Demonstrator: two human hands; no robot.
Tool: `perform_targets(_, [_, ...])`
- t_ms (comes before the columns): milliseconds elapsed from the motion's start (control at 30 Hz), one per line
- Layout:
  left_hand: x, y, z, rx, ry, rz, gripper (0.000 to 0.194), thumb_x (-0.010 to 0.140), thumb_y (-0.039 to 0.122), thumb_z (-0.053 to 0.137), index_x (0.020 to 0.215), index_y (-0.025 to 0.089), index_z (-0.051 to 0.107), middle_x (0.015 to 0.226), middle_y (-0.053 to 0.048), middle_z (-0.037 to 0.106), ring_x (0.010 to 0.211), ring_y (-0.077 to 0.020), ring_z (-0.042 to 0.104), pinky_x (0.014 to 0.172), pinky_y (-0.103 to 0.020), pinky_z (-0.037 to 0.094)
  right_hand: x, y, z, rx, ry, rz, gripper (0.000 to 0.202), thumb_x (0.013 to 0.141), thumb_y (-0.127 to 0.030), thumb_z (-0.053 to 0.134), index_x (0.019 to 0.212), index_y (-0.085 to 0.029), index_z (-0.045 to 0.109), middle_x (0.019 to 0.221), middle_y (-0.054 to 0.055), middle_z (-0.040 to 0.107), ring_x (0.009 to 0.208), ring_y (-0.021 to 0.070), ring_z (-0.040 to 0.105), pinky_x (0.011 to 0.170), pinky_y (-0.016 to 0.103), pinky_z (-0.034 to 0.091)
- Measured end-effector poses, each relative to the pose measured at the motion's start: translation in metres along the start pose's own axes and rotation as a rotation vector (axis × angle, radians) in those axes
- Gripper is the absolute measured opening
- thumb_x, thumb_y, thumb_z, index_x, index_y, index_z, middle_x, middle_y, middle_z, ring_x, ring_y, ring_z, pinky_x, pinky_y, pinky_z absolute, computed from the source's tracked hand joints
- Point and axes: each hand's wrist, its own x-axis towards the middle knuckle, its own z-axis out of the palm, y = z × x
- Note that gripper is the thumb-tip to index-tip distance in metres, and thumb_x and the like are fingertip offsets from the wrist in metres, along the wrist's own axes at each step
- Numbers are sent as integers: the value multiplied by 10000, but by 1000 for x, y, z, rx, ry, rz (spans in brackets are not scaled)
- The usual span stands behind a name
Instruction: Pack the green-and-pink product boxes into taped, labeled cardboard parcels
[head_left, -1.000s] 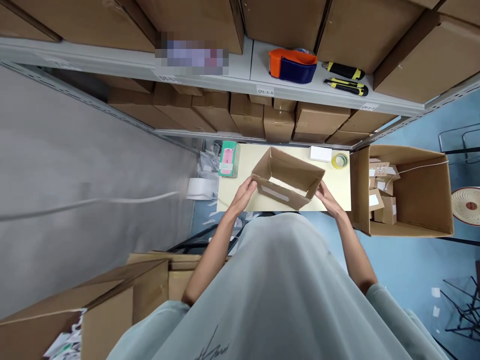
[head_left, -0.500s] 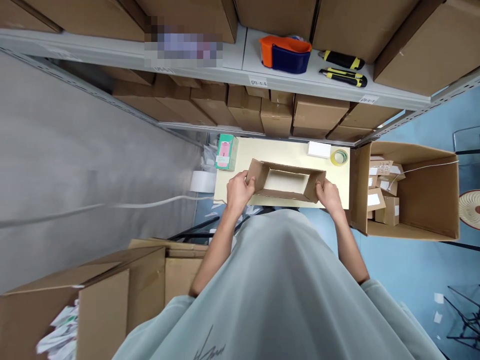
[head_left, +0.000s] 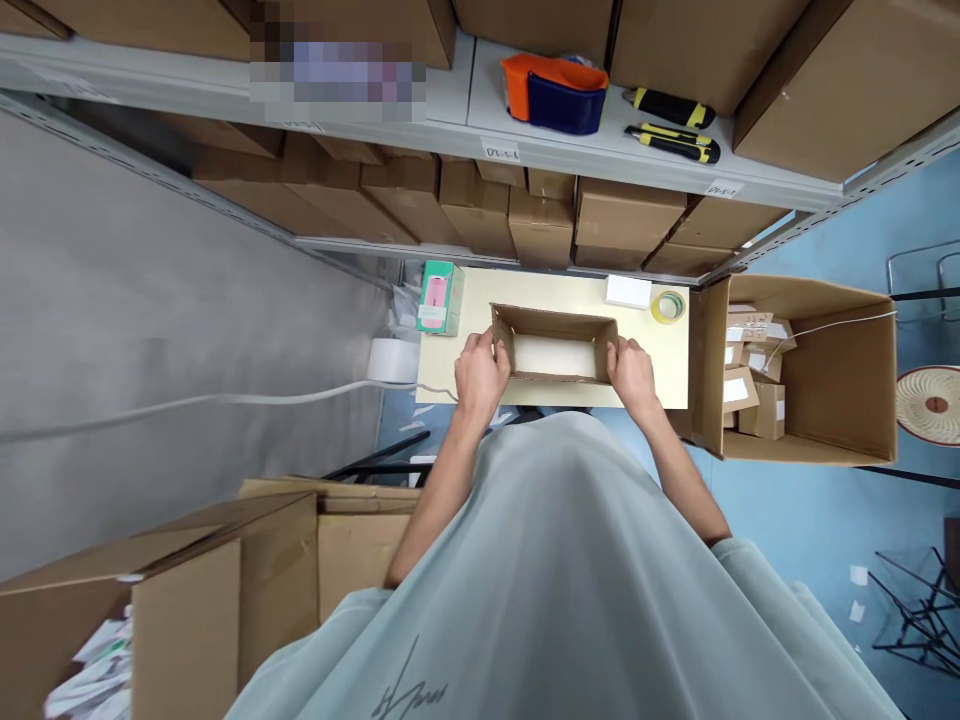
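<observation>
A small brown cardboard box (head_left: pixel 559 323) with an open top is between my hands, over the cream tabletop (head_left: pixel 555 282). Its four walls stand up as a rectangle, and a pale surface shows inside; whether that is its bottom or the table I cannot tell. My left hand (head_left: pixel 481 376) grips the left end wall, fingers outside and partly hidden. At the opposite end my right hand (head_left: pixel 631 374) pinches the right wall. Beyond the box lie a green box with a pink front (head_left: pixel 435 300), a white box (head_left: pixel 628 291) and a roll of tape (head_left: pixel 667 306).
A large carton (head_left: pixel 840 370) holding several small boxes stands right of the table. Above the far edge runs a grey shelf (head_left: pixel 450 110) with cartons, an orange and blue tape dispenser (head_left: pixel 556 95) and utility knives (head_left: pixel 673 143). A white cable (head_left: pixel 300 398) crosses on the left.
Both hands have brought the box's end walls closer together, squaring its slanted shape. The right hand moved left with its end, and the view has shifted slightly.
</observation>
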Motion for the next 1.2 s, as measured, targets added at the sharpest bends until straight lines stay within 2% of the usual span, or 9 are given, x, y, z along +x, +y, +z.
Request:
perform_targets(200, [-6,7,-13,185,-118,20,536,1128,291,440,1614,194,645,1352,-210,712,1099,-378,768,943,-440,561,22,-10,-18,-81,101,89,554,1176,-559,520,1522,-140,625,1328,246,726,1002,342,776,852,399,556])
perform_targets(333, [-5,6,-17,232,-137,38,561,1144,318,412,1654,193,612,1336,-210,703,1083,-375,766,933,-444,566,64,-7,-30,-17,101,53,429,1175,-526,523,1197,-159,742,1088,176,802,967,324,764,858,383,542])
perform_targets(467, [-2,0,-12,200,-108,62,548,1142,328,426,1630,193,636,1308,-206,709,1067,-374,765,924,-443,567,84,2,-24,206,79,88,453,1108,-605,633,890,-216,720,793,90,776,845,304,779,826,379,576])
perform_targets(567, [-2,-3,-7,143,-60,61,552,1156,371,422,1632,183,632,1291,-199,717,1038,-361,770,922,-444,577,70,3,-12,430,-11,28,517,1088,-700,602,1008,-215,764,887,77,825,840,272,817,804,367,629])
perform_targets(633, [-4,-7,-3,67,-56,118,572,1165,452,447,1652,200,610,1309,-179,725,1047,-334,773,954,-432,589,51,3,-5,494,-74,-46,505,1088,-684,601,1143,-219,789,1046,98,866,943,277,843,885,399,664])
perform_targets(800, [-9,-27,3,-70,-263,423,720,1017,638,735,1621,259,631,1457,-133,739,1345,-360,694,1176,-467,563,0,25,-4,509,-209,-241,522,1033,-642,731,1384,-258,778,1457,125,795,1333,327,769,1171,509,621])
perform_targets(900, [-8,-43,5,-145,-281,441,712,996,585,781,1606,251,630,1482,-129,744,1377,-358,686,1218,-498,554,-18,44,-5,418,-210,-331,594,962,-644,841,1420,-272,773,1522,133,752,1460,371,677,1280,589,545])
perform_targets(1067, [3,-60,16,-255,-149,273,651,1071,458,659,1666,226,533,1394,-136,751,1128,-275,764,1073,-458,644,-13,55,12,439,-61,-243,414,1126,-587,595,1292,-267,799,1318,142,798,1255,335,743,1105,572,664])
perform_targets(1200, [15,-55,25,-213,-75,206,913,987,375,721,1794,205,330,1469,-181,661,1036,-265,748,982,-461,670,6,53,22,494,62,-118,559,1047,-547,680,1524,-257,655,1394,148,684,949,253,778,933,512,722])
